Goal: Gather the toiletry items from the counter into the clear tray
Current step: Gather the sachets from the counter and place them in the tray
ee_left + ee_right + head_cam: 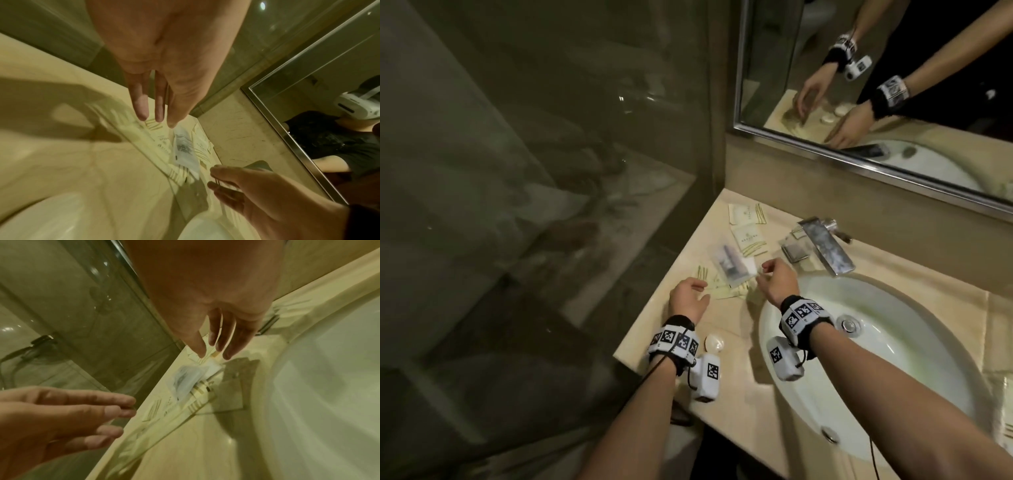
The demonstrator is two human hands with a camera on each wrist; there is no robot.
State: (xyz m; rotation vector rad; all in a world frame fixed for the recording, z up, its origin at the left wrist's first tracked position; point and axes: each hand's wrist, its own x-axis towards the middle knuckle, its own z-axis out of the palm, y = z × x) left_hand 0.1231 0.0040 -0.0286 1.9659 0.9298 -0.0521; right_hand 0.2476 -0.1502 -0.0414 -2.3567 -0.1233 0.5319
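Observation:
The clear tray [726,297] lies on the beige counter left of the sink, its glassy rim [213,398] plain in the right wrist view. In it lie cream packets with gold stripes [703,274] and, on top, a clear pouch with dark contents [729,265] [185,379] [183,147]. My right hand [765,272] [213,353] hovers just over the pouch's far end, fingers spread and holding nothing. At the tray's left side my left hand [697,291] [156,120] has straight fingers; whether it touches the tray I cannot tell. Two more cream packets [746,214] [750,240] lie behind the tray.
A round white soap [714,343] lies on the counter near my left wrist. The chrome faucet [825,246] stands behind the sink basin [893,342], with small flat items [794,251] beside its base. A glass partition [551,171] bounds the counter's left edge; a mirror [893,85] hangs above.

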